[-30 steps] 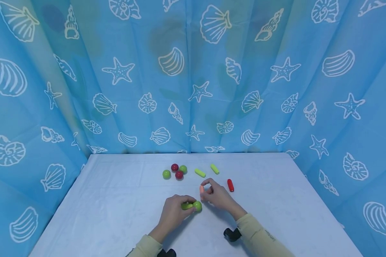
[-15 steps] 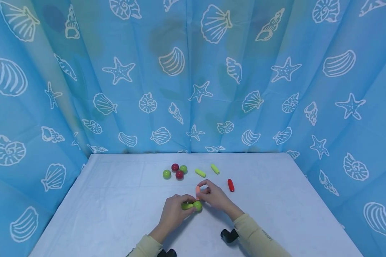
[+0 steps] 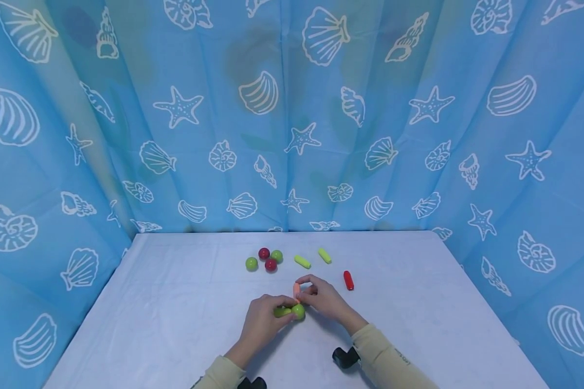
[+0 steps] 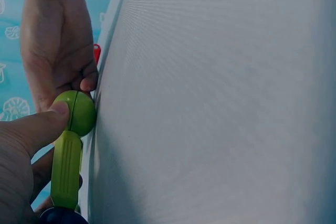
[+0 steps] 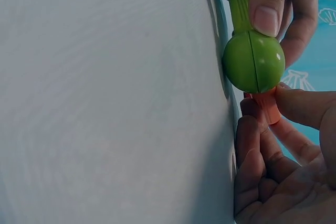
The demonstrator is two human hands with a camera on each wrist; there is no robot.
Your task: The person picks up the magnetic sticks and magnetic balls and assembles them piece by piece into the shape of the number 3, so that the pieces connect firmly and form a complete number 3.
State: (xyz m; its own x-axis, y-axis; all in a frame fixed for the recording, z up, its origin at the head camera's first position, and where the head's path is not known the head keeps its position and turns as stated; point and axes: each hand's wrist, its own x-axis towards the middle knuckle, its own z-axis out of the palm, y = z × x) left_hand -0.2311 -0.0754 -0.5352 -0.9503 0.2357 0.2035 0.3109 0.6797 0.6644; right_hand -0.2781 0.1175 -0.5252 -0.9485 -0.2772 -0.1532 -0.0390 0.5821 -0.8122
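Head view: a big blue shell curtain (image 3: pixel 292 108) hangs around the pale worktop (image 3: pixel 175 313). At 6 o'clock, left hand (image 3: pixel 261 323) fingers grip a green ball-and-stick piece (image 3: pixel 291 312). Right hand (image 3: pixel 325 298) fingers pinch an orange stick (image 3: pixel 296 290) against it.

On the counter (image 3: pixel 175 302), four balls (image 3: pixel 265 259) cluster behind the left hand (image 3: pixel 263 324). Two sticks (image 3: pixel 313 258) lie to their right, a third stick (image 3: pixel 348 280) nearer, just beside the right hand (image 3: pixel 327 298). A curtain (image 3: pixel 292 119) hangs behind.
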